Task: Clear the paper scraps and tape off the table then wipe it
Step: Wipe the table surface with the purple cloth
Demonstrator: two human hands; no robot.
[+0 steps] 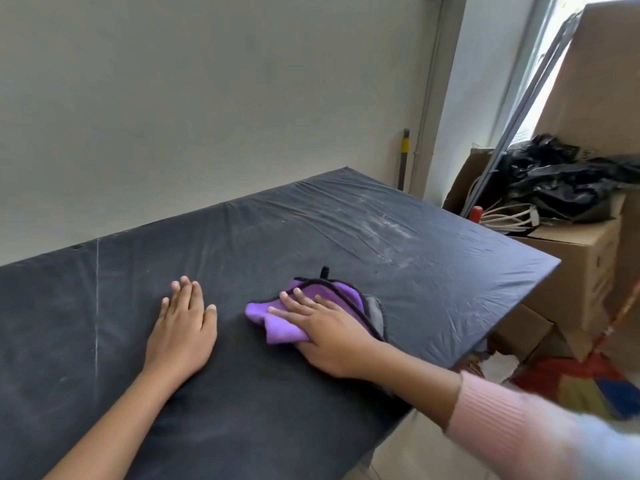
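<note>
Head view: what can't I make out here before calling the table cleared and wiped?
All in the head view:
- Table: its near and left parts are cut off by the frame edges.
- Purple cloth: partly hidden under the right hand.
- Surface beneath the left hand: covered by the palm.
- White stuff on the floor past the table's corner: too blurred to tell if paper.

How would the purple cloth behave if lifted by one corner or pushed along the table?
Probably floppy: the purple cloth bunches into soft folds under the right hand. Likely light, as it looks like thin fabric. It should slide, not roll, on the table with its smooth black cover, though it may crumple.
</note>
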